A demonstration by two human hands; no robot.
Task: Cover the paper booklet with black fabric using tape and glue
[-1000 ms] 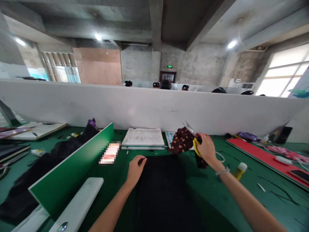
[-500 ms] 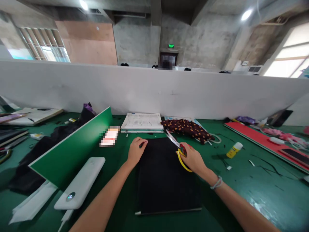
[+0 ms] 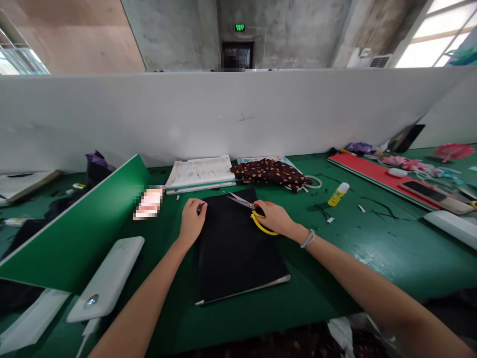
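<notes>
A black sheet-like piece lies on the green tabletop in front of me, with a pale strip along its near edge. My left hand pinches the piece's far left corner between thumb and fingers. In my right hand is a pair of scissors with yellow and red handles. Their blades are parted and point left over the black piece near its far edge.
A green board stands tilted at the left beside a white power bank. Papers and a dark patterned cloth lie behind. At the right are a glue stick and a red board.
The view has tilted down and turned right. The scissors have swung to point more to the left, with their blades over the black piece. My left hand remains at the corner.
</notes>
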